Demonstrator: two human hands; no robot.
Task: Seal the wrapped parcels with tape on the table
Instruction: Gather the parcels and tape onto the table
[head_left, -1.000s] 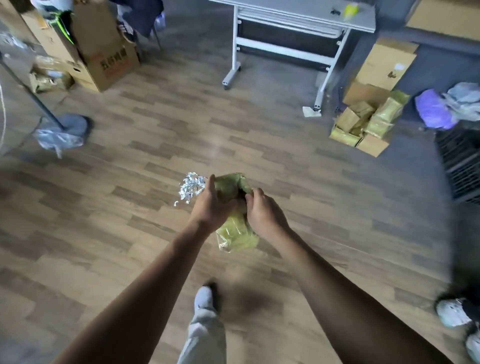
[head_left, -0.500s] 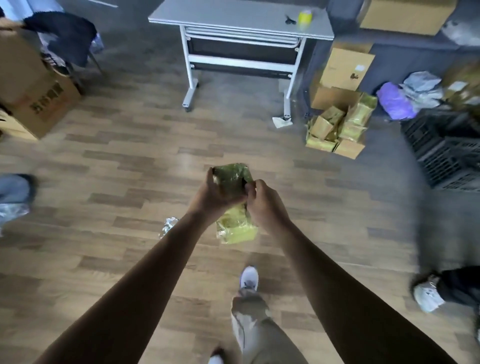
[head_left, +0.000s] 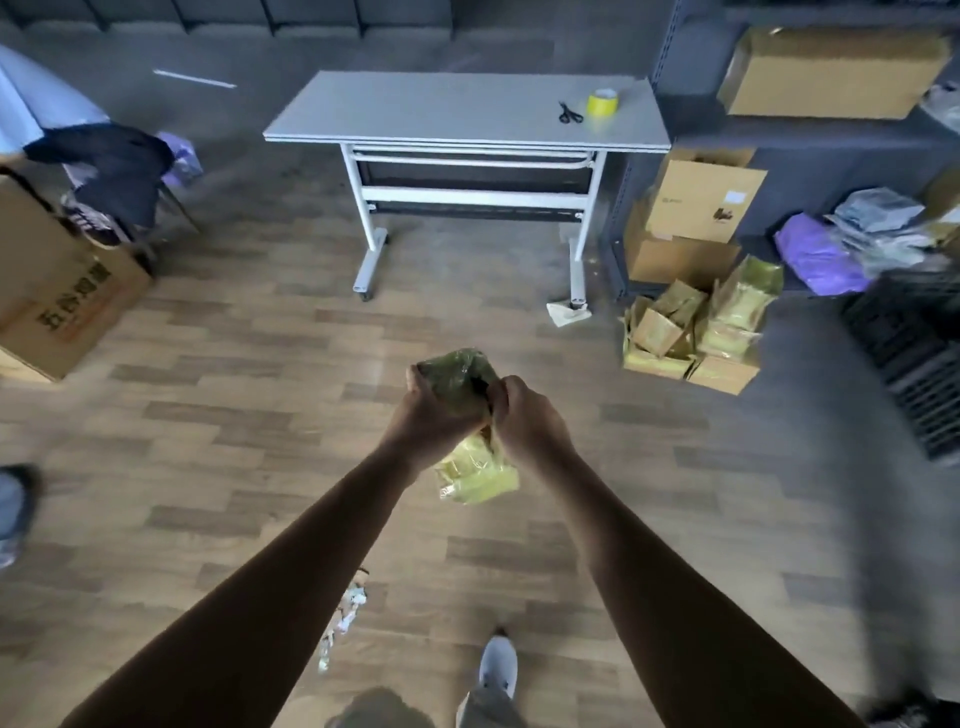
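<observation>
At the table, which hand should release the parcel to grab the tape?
Probably the right hand: the tape roll lies at the right end of the table, beside the scissors, and the left hand also grips the parcel.

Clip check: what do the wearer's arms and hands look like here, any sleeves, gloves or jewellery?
No gloves on the left hand or right hand, and no watch or ring shows. Both forearms are bare to the frame edge. Below are a light grey shoe and pale trousers.
</observation>
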